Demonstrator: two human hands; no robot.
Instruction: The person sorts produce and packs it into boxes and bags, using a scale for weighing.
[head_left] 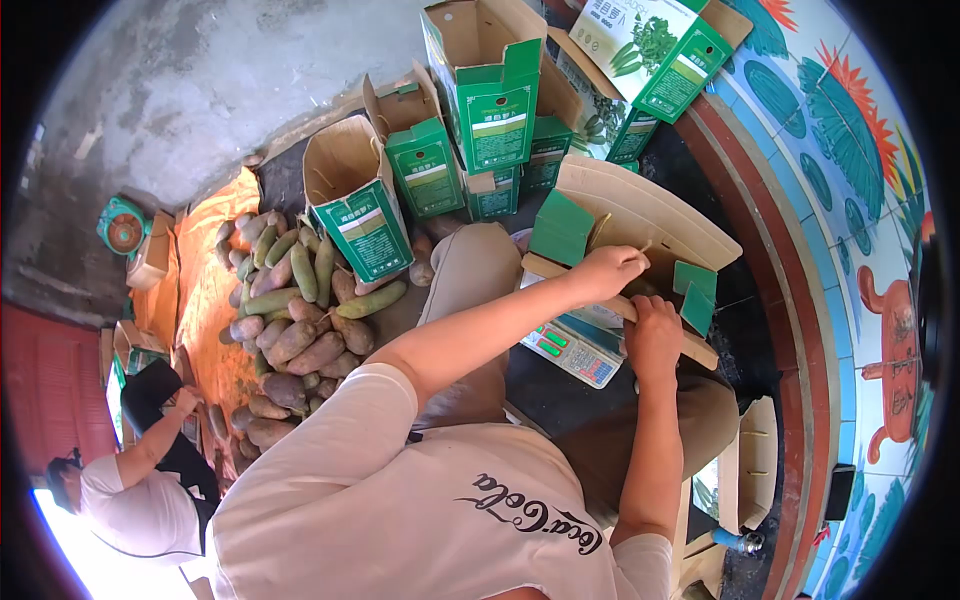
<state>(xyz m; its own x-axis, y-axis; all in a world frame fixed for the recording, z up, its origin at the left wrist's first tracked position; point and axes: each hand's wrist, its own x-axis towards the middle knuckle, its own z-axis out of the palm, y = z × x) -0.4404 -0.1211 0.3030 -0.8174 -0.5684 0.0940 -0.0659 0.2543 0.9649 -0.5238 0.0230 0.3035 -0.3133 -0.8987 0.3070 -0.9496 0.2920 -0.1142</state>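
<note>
An open green-and-brown cardboard carton [665, 205] stands in front of me with its flaps raised, on or against a digital scale [575, 350] with a lit green display. My left hand [610, 272] reaches over its near side, fingers pinched together close to a thin yellowish cord [649, 246]. What lies between those fingertips is hidden. My right hand [655, 335] is wrapped over the carton's near flap edge, thumb and fingers curled round the cardboard. The carton's inner floor cannot be seen.
Long green and purplish-brown root vegetables [300, 340] lie piled on an orange sheet [190, 310] at left. Several open green cartons [360, 225] stand ahead. A raised brick-red edge [790, 330] curves along the right. Another person [140, 490] is at lower left.
</note>
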